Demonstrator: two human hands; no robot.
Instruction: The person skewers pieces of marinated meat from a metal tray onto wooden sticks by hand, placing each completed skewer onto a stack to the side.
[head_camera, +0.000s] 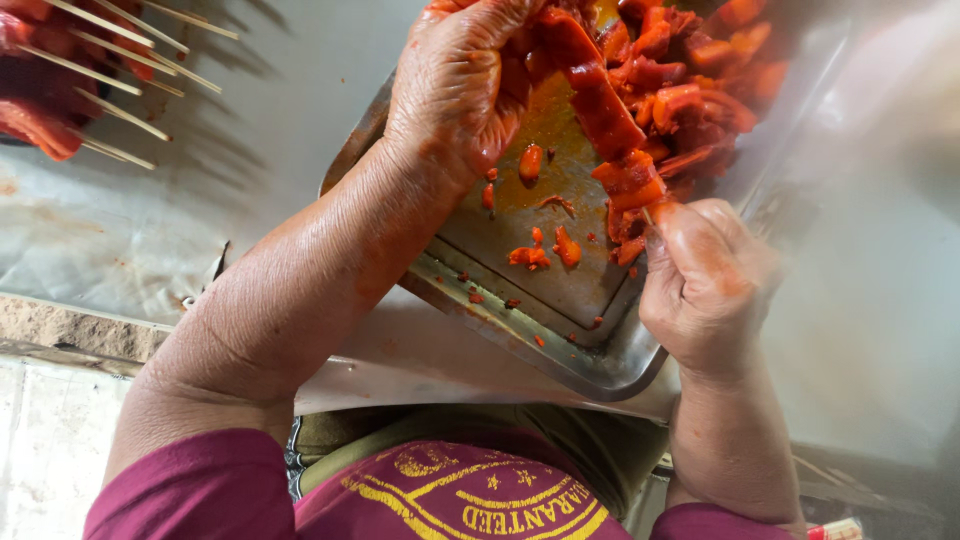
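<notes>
A metal tray (520, 320) holds a heap of red marinated meat pieces (700, 90) at its far side, with orange sauce on its floor. My right hand (705, 285) grips the lower end of a thin wooden skewer loaded with red meat (610, 130), which slants up and to the left. My left hand (460, 85), smeared with sauce, closes around the upper part of the meat on that skewer. A few loose scraps (545, 250) lie on the tray's bare floor between my hands.
Several finished skewers of red meat (70, 80) lie at the far left on a plastic-covered table (130, 230), sticks pointing right. The table's worn edge (70, 335) runs below them. My maroon shirt (450, 495) fills the bottom.
</notes>
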